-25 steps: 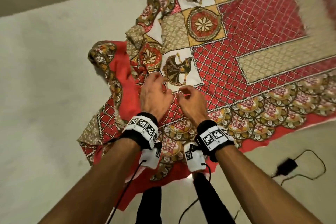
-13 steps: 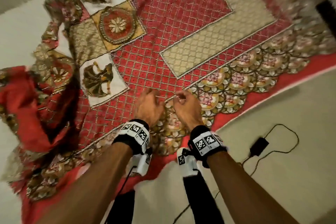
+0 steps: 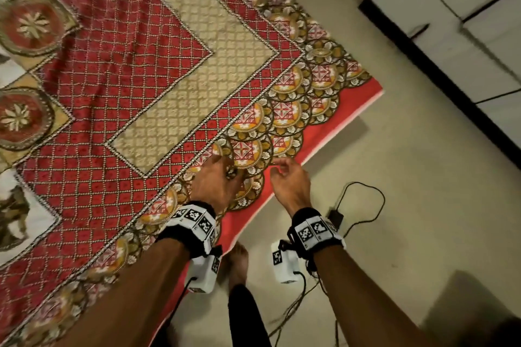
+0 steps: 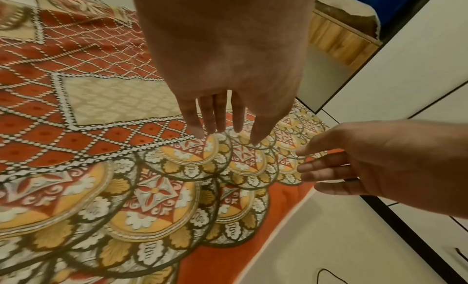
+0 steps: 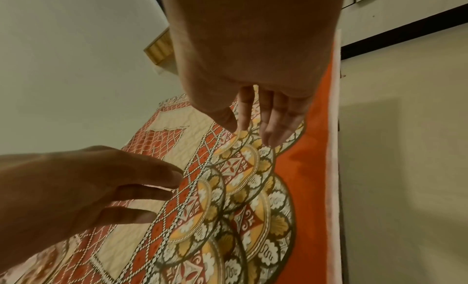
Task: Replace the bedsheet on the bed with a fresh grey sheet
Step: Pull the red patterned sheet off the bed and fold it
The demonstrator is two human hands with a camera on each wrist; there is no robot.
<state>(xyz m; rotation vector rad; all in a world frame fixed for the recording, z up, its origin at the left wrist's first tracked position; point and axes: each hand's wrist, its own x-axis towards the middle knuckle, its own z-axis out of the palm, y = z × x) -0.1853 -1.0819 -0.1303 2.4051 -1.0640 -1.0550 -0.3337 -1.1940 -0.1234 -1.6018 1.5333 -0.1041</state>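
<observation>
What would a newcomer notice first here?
The red patterned bedsheet fills the left of the head view, its scalloped border running along the bed's edge. Both open hands, left hand and right hand, reach over that border. A black charger lies on the floor, right.

One patterned red bedsheet (image 3: 158, 98) lies spread out. Two hands work over it, the left hand (image 3: 217, 183) and the right hand (image 3: 290, 180). One black charger (image 3: 335, 215) sits on the floor (image 3: 408, 177).

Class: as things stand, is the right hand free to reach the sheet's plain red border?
Probably yes. The right hand hovers open by the sheet, near the red border; nothing lies between them.
</observation>
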